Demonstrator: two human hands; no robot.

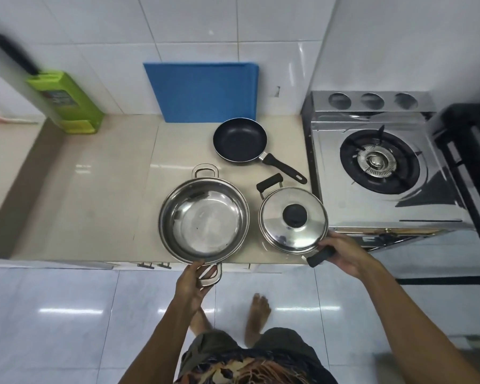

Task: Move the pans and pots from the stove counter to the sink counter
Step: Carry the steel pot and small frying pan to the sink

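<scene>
A wide, empty steel pot (204, 220) sits at the counter's front edge. My left hand (194, 284) grips its near loop handle, which sticks out past the edge. To its right stands a smaller steel pot with a lid (293, 218) and a black knob. My right hand (344, 256) is closed around that pot's near black handle. Behind both lies a black frying pan (240, 139), its handle pointing to the front right, untouched.
A steel gas stove (380, 162) stands on the right, close to the lidded pot. A blue cutting board (203, 91) leans on the tiled wall. A green knife block (67, 103) is at the back left. The beige counter (94, 189) stretches left.
</scene>
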